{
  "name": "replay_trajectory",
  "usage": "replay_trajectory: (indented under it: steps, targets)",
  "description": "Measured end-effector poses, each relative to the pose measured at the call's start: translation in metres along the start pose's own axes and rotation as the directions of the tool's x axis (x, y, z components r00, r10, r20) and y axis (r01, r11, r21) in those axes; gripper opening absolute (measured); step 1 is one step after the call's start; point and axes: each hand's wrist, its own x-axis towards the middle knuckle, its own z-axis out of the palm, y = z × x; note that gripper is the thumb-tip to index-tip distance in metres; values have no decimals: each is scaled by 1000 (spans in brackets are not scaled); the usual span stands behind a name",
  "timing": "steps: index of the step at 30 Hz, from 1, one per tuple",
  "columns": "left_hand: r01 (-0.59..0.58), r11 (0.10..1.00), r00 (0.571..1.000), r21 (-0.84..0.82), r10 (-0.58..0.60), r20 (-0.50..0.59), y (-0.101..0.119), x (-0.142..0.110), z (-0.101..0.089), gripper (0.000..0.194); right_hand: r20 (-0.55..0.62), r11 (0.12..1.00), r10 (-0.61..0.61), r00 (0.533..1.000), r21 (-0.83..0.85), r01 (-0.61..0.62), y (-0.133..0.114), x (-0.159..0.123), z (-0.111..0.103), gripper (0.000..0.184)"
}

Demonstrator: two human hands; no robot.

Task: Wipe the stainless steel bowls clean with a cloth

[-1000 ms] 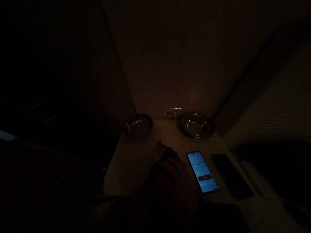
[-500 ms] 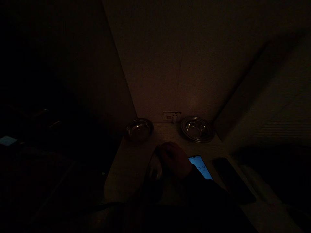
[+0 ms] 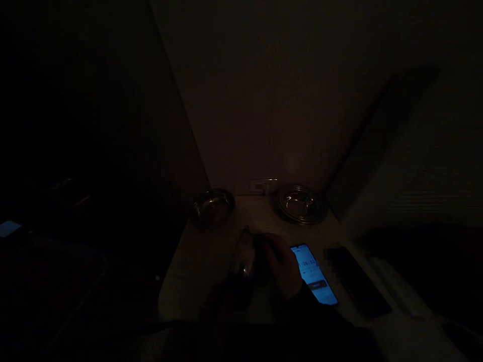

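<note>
The scene is very dark. A shiny, rounded object [image 3: 243,264], seemingly metal and narrowing to a tip at its far end, is in front of me over the table; its exact kind does not show. Close against its right side is my right hand [image 3: 282,264], fingers curled around something dark that I cannot make out. My left hand [image 3: 216,301] is only a faint shape at the object's lower left, its fingers lost in shadow. Just right of my right hand lies a lit phone [image 3: 313,276] with digits on its screen.
Two round metal dishes stand at the back of the table [image 3: 184,281]: a left dish [image 3: 214,205] and a right dish [image 3: 302,203]. Between them on the wall is a socket [image 3: 263,185]. A dark flat object [image 3: 362,286] lies right of the phone.
My right hand has drawn back from the shiny object's far end to its right side, uncovering the tip. More of the phone screen now shows. The view has shifted slightly.
</note>
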Motion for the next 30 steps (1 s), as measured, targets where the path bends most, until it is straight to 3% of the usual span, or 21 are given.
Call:
replay_trajectory:
  steps: [3,7,20,26,30]
  targets:
    - [1,1000,1000,13,-1,-7,3,0,0,32,-33,997,-67,997,-36,66,-7,-6,-1,19]
    - [-12,999,1000,37,13,-15,10,1,-1,30,5,985,-152,988,-78,152,-20,-13,-3,20]
    - [-28,998,999,48,27,28,24,5,0,30,6,922,-320,947,-228,313,-40,-30,-6,21]
    - [-20,999,998,33,18,64,22,5,1,30,88,839,-409,908,-355,412,-50,-37,-7,24]
    - [-18,999,996,28,16,90,18,0,-1,30,183,788,-399,898,-432,438,-53,-23,-11,23]
